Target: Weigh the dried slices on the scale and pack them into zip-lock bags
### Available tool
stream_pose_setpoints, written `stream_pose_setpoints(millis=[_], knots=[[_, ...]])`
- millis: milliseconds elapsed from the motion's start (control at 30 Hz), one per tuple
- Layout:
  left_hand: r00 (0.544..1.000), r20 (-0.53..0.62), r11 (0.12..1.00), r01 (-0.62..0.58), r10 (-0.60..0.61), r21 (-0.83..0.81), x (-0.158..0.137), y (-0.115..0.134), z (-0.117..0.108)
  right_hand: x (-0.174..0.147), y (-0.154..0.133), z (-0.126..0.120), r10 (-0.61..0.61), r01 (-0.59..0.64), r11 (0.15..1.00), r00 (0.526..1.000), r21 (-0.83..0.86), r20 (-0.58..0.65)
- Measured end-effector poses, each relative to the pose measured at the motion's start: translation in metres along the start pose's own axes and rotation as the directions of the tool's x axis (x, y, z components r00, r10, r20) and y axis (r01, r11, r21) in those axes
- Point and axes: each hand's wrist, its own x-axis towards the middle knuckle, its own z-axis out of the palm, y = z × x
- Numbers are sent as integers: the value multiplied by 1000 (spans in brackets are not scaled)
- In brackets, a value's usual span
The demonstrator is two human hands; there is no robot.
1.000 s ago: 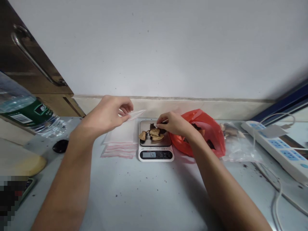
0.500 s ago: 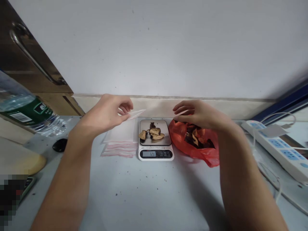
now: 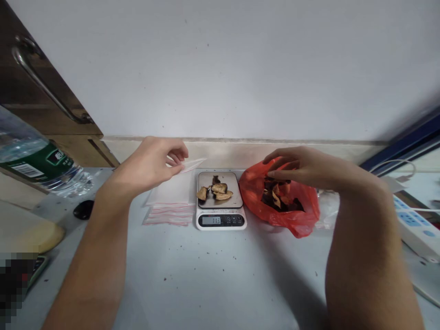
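My left hand (image 3: 151, 158) is closed in a pinch on the corner of a clear zip bag (image 3: 195, 165), above a stack of zip bags (image 3: 168, 214) with red seal lines. Right of the stack stands a white digital scale (image 3: 222, 221), its display reading about 11.3. Several dried brown slices (image 3: 220, 189) lie on its metal plate. A red plastic bag (image 3: 252, 201) holding more dark dried slices (image 3: 277, 199) sits open beside the scale. Over its mouth hovers my right hand (image 3: 299, 165), fingers curved and apart from the thumb; I see nothing between them.
A clear bottle with a green label (image 3: 37, 162) and a black object (image 3: 83, 209) are at the left. At the right lie a white power strip (image 3: 417, 229) with cables and some clear plastic (image 3: 327, 208). Dark crumbs dot the tabletop (image 3: 206, 275); a wall (image 3: 227, 82) rises behind.
My right hand has moved right and slightly down, from beside the scale to over the red bag. The display went from about 12.8 to 11.3. My left hand stays nearly still.
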Motion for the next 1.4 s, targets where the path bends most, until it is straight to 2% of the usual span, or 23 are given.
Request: stream_pose_setpoints(millis=[100, 200, 267, 300, 367, 433, 533, 633, 800, 900, 967, 1033, 1100, 1167, 1267, 1333, 1400], knots=[[1000, 2, 1000, 0, 0, 4, 0, 0, 0, 1, 7, -2, 0, 4, 998, 998, -66, 70], [1000, -2, 1000, -4, 4, 10, -1, 0, 0, 2, 11, -3, 70, -36, 972, 988, -233, 140], [1000, -1, 1000, -11, 11, 13, 0, 0, 1, 2, 9, -3, 99, -65, 945, 991, -320, 92], [1000, -3, 1000, -15, 15, 13, 0, 0, 1, 1, 5, -3, 76, -59, 947, 996, -315, 40], [1000, -13, 1000, -21, 21, 10, 1, 1, 2, -2, -7, 2, -55, 42, 974, 997, -223, -50], [999, -34, 1000, -26, 26, 0, 2, 3, 3, -3, -25, 14, -237, 230, 969, 969, -86, -76], [997, -65, 999, -33, 32, -19, 1, 7, 5, -1, -51, 39, -461, 459, 885, 887, 77, 3], [994, -105, 999, -34, 32, -21, 0, 9, 6, 8, -68, 64, -541, 529, 838, 836, 134, 84], [990, -139, 999, -30, 24, -39, -3, 13, 7, 16, -74, 77, -527, 536, 831, 844, 150, -95], [988, -154, 996, -37, 25, -75, -4, 16, 7, 17, -74, 79, -505, 514, 850, 858, 120, -98], [985, -167, 994, -55, 39, -95, -4, 18, 7, 19, -74, 81, -432, 450, 889, 886, 85, -170], [985, -159, 989, -88, 69, -116, -5, 19, 7, 20, -74, 83, -352, 400, 905, 895, 145, -274], [989, -93, 986, -125, 115, -109, -5, 18, 7, 19, -74, 84, -329, 417, 860, 894, 294, -305], [986, 12, 983, -168, 169, -77, -5, 16, 8, 17, -74, 83, -367, 452, 774, 891, 442, -269], [970, 128, 977, -201, 209, -70, -5, 13, 11, 13, -75, 80, -399, 468, 697, 883, 544, -248], [968, 159, 980, -182, 192, -79, -5, 13, 13, 13, -76, 80, -371, 465, 715, 885, 522, -281], [969, 175, 984, -164, 174, -72, -5, 14, 15, 14, -77, 83, -329, 454, 775, 884, 440, -334]])
